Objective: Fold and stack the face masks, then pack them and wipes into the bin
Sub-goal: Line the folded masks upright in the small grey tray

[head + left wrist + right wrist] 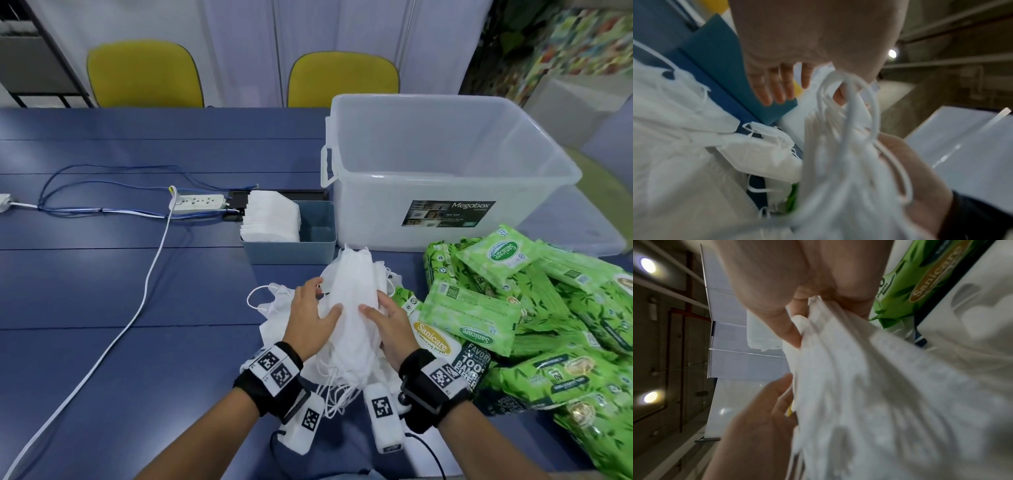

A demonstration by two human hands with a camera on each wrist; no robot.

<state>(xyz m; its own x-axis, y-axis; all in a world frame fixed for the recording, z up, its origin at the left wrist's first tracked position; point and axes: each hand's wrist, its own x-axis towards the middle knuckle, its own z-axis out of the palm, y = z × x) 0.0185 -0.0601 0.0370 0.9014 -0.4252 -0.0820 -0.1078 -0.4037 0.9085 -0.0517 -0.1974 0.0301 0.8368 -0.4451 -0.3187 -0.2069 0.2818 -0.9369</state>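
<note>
Head view: nearest, the left hand point(313, 317) lies flat while the right hand point(387, 323) pinches a bunch of white masks point(349, 308) upright above the counter point(102, 308), likely squaring them. Beside them, green wipes point(513, 308) read "Sanicare". Farther back, folded masks point(270, 219) fill a blue tray point(318, 240); the clear bin point(445, 164) reads "Megabox".

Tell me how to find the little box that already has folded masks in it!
Start at the big clear plastic bin on the blue table. Right against its left side, close to its front corner, sits a small blue-grey box, much lower than the bin. It is the only container with a neat upright row of white folded masks inside; the loose masks lie heaped in front of it.
</note>
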